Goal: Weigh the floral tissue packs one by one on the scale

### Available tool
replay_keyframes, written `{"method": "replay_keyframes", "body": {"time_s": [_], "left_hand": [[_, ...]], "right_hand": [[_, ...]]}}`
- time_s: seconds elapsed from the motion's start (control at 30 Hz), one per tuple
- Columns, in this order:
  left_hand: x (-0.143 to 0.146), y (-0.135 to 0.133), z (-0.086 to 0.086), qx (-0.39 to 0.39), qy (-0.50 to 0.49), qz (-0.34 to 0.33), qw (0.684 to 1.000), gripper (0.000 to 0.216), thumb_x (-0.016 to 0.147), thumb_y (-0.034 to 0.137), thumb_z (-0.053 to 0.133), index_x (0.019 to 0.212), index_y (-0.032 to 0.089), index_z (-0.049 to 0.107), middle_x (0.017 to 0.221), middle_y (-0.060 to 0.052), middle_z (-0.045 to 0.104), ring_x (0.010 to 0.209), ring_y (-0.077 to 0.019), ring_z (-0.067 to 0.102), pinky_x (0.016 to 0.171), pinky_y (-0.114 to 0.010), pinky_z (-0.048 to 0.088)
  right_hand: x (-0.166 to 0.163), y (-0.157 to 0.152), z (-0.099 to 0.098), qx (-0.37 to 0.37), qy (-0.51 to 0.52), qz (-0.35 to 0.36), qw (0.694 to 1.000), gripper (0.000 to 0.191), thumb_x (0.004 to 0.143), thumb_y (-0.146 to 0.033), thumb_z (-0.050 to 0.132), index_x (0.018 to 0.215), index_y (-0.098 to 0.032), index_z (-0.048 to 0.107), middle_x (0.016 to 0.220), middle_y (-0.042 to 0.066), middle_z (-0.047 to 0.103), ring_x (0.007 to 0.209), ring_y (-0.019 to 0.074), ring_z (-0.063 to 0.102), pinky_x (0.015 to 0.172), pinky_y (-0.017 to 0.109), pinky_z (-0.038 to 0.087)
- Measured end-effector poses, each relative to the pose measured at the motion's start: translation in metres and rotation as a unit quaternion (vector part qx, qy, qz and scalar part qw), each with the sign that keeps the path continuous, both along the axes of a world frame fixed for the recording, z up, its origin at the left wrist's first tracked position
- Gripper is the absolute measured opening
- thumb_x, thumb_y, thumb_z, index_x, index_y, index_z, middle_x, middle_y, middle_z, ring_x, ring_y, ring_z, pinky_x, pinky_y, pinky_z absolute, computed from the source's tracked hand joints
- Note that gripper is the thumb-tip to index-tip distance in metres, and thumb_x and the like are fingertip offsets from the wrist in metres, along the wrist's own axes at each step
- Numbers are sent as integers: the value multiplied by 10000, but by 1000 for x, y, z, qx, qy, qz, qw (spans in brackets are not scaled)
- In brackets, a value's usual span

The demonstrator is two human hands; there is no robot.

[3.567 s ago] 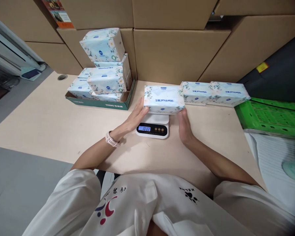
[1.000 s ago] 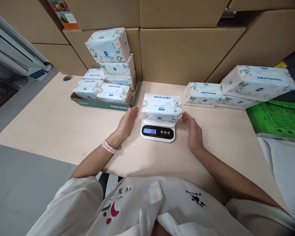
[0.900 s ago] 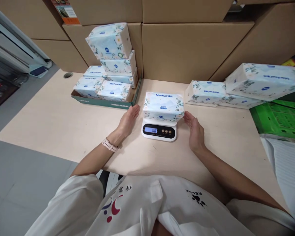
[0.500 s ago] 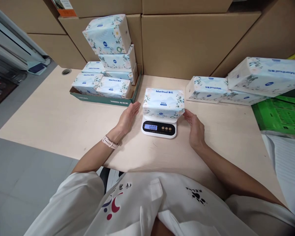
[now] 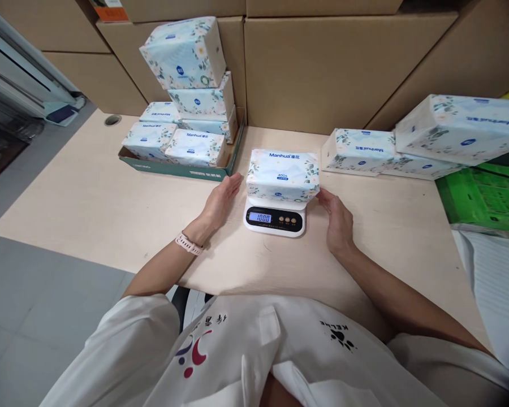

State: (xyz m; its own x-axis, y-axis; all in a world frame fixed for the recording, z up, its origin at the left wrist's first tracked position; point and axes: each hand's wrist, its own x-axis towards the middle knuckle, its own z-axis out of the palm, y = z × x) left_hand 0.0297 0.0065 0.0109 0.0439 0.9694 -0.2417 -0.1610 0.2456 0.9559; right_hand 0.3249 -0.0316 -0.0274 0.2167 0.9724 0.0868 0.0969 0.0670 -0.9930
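Observation:
A pack of tissues [image 5: 282, 174] in pale blue floral wrap rests on a small white digital scale [image 5: 275, 221], whose lit display reads 100.0. On the left, my left hand [image 5: 223, 199] lies on its edge on the table, fingers stretched out, a small gap from the pack and scale. Close by the pack's right side is my right hand [image 5: 337, 219], fingers extended and holding nothing; whether its fingertips touch the wrap I cannot tell.
A green cardboard tray [image 5: 173, 168] holds several stacked tissue packs at the left back. More tissue packs [image 5: 358, 151] are piled at the right back, near a green plastic crate [image 5: 483, 195]. Large cardboard boxes [image 5: 322, 73] wall off the table's [image 5: 89, 192] rear.
The view has tipped very slightly, shifting the background a little upward. Both hands, the tissue pack and the scale reading stay as they were.

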Motion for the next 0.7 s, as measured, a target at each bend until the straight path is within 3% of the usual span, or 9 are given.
{"method": "replay_keyframes", "body": {"time_s": [0.57, 0.7], "left_hand": [[-1, 2, -5, 4, -1, 6, 1000, 613, 1101, 479, 380, 1561, 119, 565, 1711, -124, 492, 1625, -232, 444, 1389, -373, 309], [-1, 2, -6, 9, 3, 2, 1000, 610, 1092, 508, 392, 1557, 162, 581, 1708, -98, 502, 1640, -245, 419, 1399, -398, 287]], "right_hand": [[-2, 0, 5, 6, -17, -5, 1000, 584, 985, -744, 535, 1195, -282, 823, 1324, 56, 814, 1326, 291, 719, 1241, 535, 501], [-2, 0, 4, 5, -18, -2, 1000, 570, 991, -737, 539, 1187, -283, 823, 1320, 54, 815, 1334, 296, 711, 1253, 547, 481]]}}
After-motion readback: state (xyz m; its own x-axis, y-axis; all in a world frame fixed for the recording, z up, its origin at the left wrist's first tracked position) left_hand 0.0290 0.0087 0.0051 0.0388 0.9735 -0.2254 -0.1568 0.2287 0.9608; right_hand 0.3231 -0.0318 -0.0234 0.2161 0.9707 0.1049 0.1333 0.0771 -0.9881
